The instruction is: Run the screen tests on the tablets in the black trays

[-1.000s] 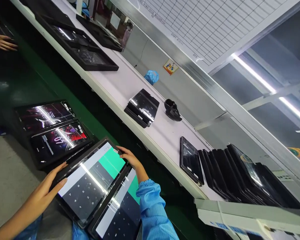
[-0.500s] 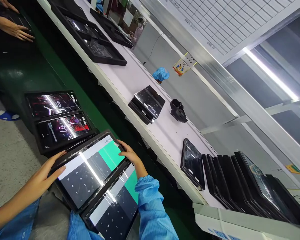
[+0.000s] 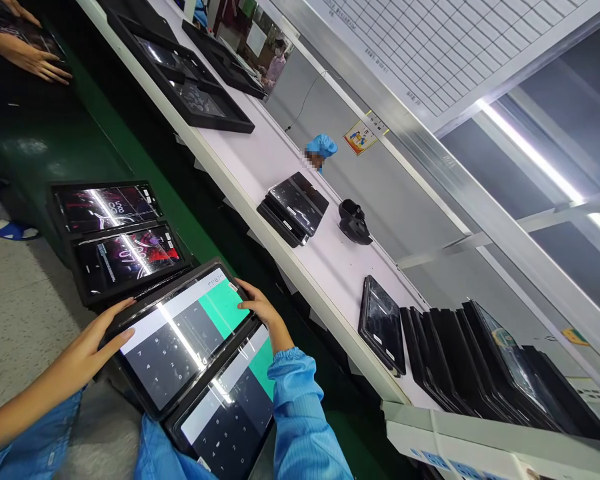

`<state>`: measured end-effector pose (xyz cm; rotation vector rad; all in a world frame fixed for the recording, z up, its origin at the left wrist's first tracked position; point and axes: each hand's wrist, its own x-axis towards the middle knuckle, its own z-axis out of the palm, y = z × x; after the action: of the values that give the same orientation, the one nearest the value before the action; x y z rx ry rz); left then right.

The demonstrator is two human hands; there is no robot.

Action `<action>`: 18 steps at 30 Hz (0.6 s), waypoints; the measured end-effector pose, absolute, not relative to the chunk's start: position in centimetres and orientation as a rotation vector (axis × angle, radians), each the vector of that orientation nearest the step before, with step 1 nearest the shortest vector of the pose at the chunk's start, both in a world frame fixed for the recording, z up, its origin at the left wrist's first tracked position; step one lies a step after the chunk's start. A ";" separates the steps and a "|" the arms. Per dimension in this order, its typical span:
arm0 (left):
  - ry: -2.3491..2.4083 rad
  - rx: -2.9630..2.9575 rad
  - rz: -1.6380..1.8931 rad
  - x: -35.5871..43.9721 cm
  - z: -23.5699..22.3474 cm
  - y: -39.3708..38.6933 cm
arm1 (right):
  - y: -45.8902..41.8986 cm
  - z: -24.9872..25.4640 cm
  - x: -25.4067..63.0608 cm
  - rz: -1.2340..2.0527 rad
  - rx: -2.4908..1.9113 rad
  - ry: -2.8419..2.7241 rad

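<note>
Your left hand (image 3: pixel 93 343) is at the left end of a black tray (image 3: pixel 200 387), its grip pinching the corner with the thumb over the front and the fingers along the far edge. Your right hand (image 3: pixel 257 303) pinches the right end, thumb tip on the screen of the far tablet (image 3: pixel 180 343). That tray lies tilted at the near left, just above your lap, with the far tablet and a near tablet (image 3: pixel 233 407) side by side in it; both show a number keypad with a green block. Just beyond it on the left are two more lit tablets (image 3: pixel 127 257) with red and purple pictures. The white desk (image 3: pixel 330 267) runs from far left to near right, bearing a small stack of dark tablets (image 3: pixel 297 203), a black object (image 3: pixel 354 223), and a row of dark panels (image 3: pixel 460 367) leaning together at the right. Another person's hand (image 3: pixel 40 63) rests at the far left.
</note>
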<state>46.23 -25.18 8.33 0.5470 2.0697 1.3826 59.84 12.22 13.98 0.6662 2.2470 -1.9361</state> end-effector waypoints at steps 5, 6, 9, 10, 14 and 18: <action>2.079 0.513 1.337 46.3 9.2 -24.9 | 11.9 13.5 58.9 -1.859 0.755 2.333; 2.081 0.516 1.345 46.2 9.3 -24.9 | 12.0 13.8 59.2 -1.904 0.754 2.312; 2.079 0.516 1.381 45.8 9.2 -25.2 | 13.0 15.3 62.1 -2.098 0.856 2.242; 2.078 0.508 1.386 45.6 9.0 -25.3 | 13.5 15.9 63.9 -2.125 0.932 2.255; 2.093 0.485 1.355 44.9 7.9 -25.8 | 14.3 17.1 72.7 -2.035 1.175 2.270; 2.150 0.557 1.372 44.7 7.0 -25.6 | 12.1 16.2 78.9 -2.049 1.196 2.066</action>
<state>44.70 -25.63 7.03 0.5566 2.1495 1.3716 78.90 12.09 16.20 1.1962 2.0664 -2.0487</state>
